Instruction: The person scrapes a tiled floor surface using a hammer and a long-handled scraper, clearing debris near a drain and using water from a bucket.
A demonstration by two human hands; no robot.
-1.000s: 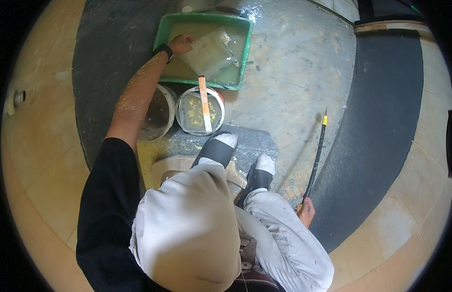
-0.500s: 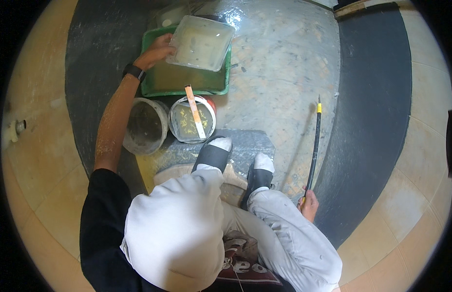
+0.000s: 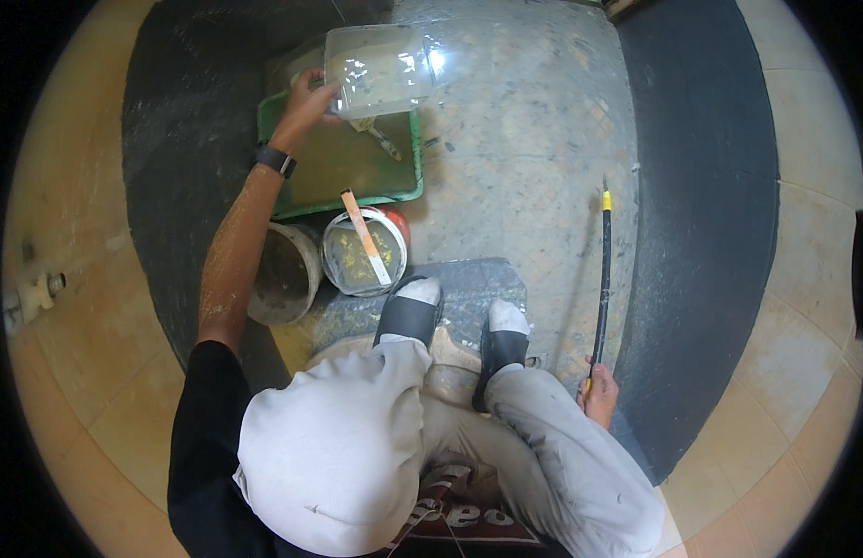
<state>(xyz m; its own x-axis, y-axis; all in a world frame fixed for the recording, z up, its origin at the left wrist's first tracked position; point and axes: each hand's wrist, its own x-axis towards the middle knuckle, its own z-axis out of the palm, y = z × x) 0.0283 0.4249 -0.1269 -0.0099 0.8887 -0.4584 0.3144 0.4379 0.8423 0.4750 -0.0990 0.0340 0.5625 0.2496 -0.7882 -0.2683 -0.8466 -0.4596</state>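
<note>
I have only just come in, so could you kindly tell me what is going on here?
A person squats on a speckled floor. The left hand holds a clear plastic tub raised and tilted above a green tray. The right hand grips a long black rod with a yellow tip, resting on the floor. Two buckets stand by the feet: a dark one and a white one with a stir stick across it.
</note>
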